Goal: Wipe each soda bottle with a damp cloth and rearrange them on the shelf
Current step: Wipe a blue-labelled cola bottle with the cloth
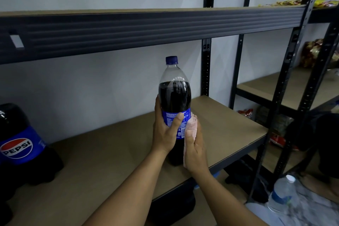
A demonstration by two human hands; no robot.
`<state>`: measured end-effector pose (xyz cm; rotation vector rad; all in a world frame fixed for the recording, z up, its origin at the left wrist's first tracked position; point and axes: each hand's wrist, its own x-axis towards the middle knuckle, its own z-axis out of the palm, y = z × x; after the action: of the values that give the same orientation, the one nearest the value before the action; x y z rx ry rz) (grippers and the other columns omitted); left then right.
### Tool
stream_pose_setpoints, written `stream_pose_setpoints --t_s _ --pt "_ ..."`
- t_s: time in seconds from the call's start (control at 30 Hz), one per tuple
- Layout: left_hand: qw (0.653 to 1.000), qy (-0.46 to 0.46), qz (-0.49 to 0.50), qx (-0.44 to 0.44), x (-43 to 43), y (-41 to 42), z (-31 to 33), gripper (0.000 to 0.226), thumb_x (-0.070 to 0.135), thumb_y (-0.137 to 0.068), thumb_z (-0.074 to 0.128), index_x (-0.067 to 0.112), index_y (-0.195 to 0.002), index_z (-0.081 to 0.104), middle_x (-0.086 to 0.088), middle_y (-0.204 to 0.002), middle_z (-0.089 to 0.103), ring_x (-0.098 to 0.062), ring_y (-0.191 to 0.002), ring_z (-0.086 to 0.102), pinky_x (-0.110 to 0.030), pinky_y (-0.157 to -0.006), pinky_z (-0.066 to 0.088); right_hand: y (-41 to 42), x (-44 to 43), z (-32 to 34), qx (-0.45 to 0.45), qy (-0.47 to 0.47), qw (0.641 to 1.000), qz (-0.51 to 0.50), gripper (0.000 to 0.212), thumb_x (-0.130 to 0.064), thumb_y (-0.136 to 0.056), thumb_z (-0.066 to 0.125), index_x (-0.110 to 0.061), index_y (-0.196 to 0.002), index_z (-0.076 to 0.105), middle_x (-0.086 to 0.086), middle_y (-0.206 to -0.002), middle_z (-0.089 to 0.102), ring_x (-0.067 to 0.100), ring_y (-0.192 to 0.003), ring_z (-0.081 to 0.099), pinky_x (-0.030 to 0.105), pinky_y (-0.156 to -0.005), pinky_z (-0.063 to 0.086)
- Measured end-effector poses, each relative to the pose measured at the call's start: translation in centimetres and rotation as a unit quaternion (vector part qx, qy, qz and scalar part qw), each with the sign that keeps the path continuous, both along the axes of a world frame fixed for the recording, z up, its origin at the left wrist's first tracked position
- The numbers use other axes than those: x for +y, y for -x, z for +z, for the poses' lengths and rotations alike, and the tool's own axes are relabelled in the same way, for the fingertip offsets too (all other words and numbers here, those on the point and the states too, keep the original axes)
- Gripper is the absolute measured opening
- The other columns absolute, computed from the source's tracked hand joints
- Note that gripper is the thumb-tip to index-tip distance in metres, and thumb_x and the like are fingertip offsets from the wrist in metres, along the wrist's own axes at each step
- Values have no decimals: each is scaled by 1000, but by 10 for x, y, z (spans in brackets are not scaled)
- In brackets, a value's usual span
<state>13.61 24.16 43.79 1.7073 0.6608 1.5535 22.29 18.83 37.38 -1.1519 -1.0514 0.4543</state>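
Down in the lower right corner, nearest me, a clear water bottle [282, 194] lies among pale wrapping too blurred to make out. At the left edge a Pepsi bottle [22, 148] full of dark cola stands on the brown shelf board [110, 152], its cap cut off by the frame.

Both forearms reach up from the bottom centre. The soda bottle [175, 97] stands upright near the board's front edge in mid-frame, blue cap on, with cola up to its shoulder. The left hand [165, 130] grips its left side, thumb across the blue label. The right hand [194, 145] holds a pink cloth [191, 124] against the bottle's right side; the cloth covers its fingertips.

Farther back, at upper right, yellow snack packets [286, 2] lie on the upper shelf [146, 27].
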Motion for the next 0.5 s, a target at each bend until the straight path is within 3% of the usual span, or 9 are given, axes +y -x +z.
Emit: stream_pose_setpoints --t_s 0.1,0.2,0.3,0.4,0.5 --pt "1000 0 25 -5 -4 -1 1 108 87 -84 48 17 -163 26 38 -146 44 14 -132 49 -4 -100 39 0 3 44 -15 -24 1000 1 77 -81 -97 40 -38 -161 34 -11 -159 49 7 -147 45 48 -121 40" --pt "1000 15 24 -12 -4 -1 0 110 92 -83 41 20 -164 22 52 -140 42 20 -131 45 -3 -100 37 -5 13 125 -64 -60 996 -10 70 -75 -98 41 -40 -159 37 -13 -154 52 -2 -137 49 28 -116 42" --pt "999 38 19 -8 -3 -1 -2 111 93 -81 44 24 -165 20 51 -139 44 16 -130 48 -10 -103 43 -9 23 186 -181 -80 980 -19 59 -58 -105 48 -35 -159 38 -2 -145 60 12 -126 59 37 -104 51" --pt "999 47 14 -8 -4 0 -1 112 93 -80 45 25 -165 20 45 -142 45 15 -131 48 -10 -102 44 -11 27 175 -203 -103 974 -20 59 -56 -106 50 -36 -160 37 -7 -150 56 7 -133 55 35 -108 50" --pt "999 29 26 -1 -11 0 4 112 93 -81 40 20 -165 21 54 -136 44 24 -126 46 0 -95 39 -3 15 108 -66 -73 995 -11 56 -66 -105 40 -41 -155 43 -16 -150 55 -1 -138 50 36 -116 44"
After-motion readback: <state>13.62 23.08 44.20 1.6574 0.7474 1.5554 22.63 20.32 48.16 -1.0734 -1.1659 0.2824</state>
